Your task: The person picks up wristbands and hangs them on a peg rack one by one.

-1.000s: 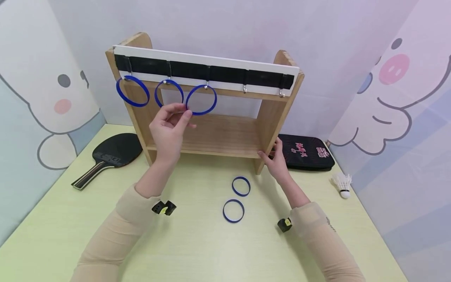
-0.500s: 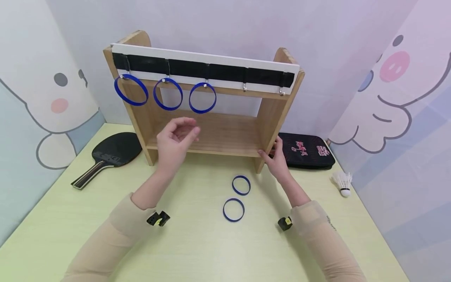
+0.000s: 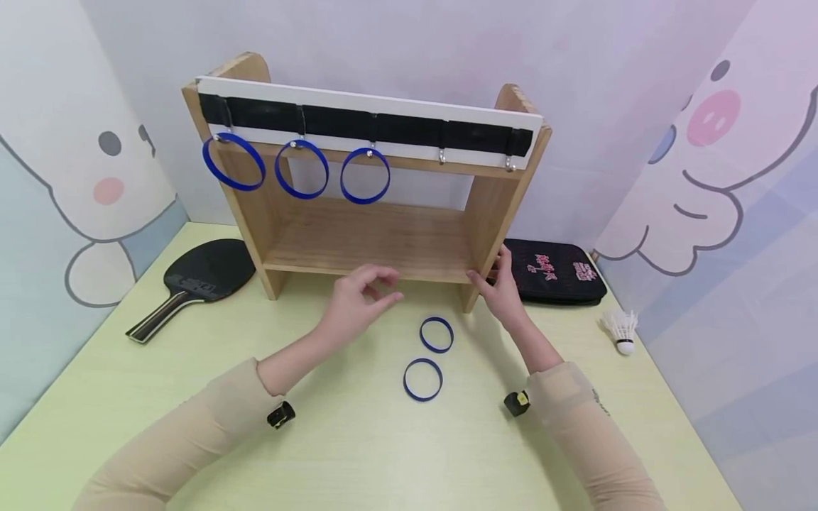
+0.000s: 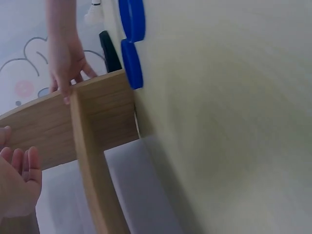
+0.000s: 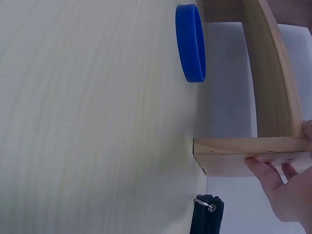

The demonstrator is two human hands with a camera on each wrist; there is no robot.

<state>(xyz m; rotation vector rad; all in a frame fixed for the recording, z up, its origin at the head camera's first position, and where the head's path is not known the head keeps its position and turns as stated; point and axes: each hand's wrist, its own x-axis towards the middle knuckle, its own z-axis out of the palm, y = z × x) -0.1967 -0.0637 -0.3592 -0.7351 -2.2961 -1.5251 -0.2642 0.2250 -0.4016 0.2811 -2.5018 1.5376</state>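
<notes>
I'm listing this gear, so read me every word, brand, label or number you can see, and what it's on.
Nothing is clearly legible.
Black case: two patches of pink lettering, too small to read.
Paddle: faint marking near the handle, too blurred.
Right sleeve: dark marking, unreadable.

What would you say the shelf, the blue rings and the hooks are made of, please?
The shelf looks like pale wood with a smooth finish; grain runs along its boards. The blue rings seem to be plastic or silicone: smooth, evenly coloured bands; I cannot tell which. The hooks are probably polished metal, judging by their silvery shine.
</notes>
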